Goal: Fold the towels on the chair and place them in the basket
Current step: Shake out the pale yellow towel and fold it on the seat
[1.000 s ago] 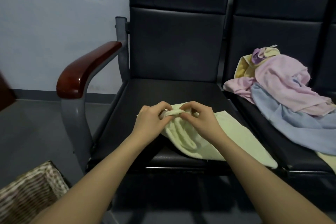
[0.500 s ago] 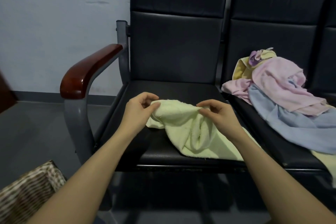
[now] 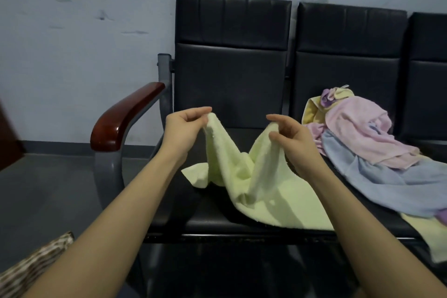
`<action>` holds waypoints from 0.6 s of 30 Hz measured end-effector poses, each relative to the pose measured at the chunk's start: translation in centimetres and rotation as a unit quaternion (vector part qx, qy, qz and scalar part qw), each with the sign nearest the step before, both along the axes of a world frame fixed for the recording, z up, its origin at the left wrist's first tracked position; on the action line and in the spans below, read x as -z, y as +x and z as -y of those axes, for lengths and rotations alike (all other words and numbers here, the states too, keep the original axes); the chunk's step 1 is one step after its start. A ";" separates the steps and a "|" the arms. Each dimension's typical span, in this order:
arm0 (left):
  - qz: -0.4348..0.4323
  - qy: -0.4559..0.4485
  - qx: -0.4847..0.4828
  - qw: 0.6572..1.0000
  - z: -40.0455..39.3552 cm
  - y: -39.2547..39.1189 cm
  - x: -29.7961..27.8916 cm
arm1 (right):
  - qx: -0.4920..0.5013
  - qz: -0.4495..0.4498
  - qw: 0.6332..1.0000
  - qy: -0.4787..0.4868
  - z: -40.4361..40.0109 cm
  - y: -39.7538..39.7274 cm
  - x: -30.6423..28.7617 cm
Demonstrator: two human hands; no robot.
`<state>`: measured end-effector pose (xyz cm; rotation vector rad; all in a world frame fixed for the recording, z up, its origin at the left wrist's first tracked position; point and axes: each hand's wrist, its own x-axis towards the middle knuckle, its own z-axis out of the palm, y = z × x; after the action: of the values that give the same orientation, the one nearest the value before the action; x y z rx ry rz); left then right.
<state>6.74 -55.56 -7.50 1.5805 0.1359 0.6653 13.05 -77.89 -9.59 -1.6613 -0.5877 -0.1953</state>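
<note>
Pale yellow towel (image 3: 256, 184), centre frame, draped on the black chair seat (image 3: 208, 222): soft, light, limp, likely best held at corners; left hand (image 3: 186, 128) and right hand (image 3: 290, 138) each pinch a raised edge, fingers clamped on cloth; basket (image 3: 31, 268) lower left.

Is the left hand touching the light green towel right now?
Touching. The head view shows the left hand pinching a raised corner of the light green towel between thumb and fingers, lifting that corner off the chair seat.
</note>
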 end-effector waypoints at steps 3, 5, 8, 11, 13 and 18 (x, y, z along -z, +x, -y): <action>0.015 0.004 0.002 1.000 -0.1 0.2 -2.6 | 0.029 0.003 0.998 0.054 -0.2 -0.2 -2.6; 0.023 0.009 0.002 1.000 -0.3 0.3 -4.3 | 0.068 0.010 0.995 0.067 -0.2 -0.3 -4.4; 0.049 0.026 -0.007 0.998 -0.3 0.2 -6.9 | 0.116 0.023 0.990 0.077 -0.2 -0.4 -7.1; 0.083 0.030 -0.031 0.996 -0.2 0.2 -9.5 | 0.147 0.067 0.983 0.082 0.0 -0.8 -10.2; 0.096 0.020 -0.046 0.994 -0.4 0.2 -11.0 | 0.165 0.093 0.979 0.077 0.1 -1.3 -12.1; 0.107 -0.015 -0.064 0.992 -1.5 -0.1 -13.5 | 0.179 0.042 0.969 0.167 0.3 -2.1 -14.8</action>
<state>6.61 -54.08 5.99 1.4709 0.0871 0.9239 10.95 -78.20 5.17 -1.4220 -0.2913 -0.5983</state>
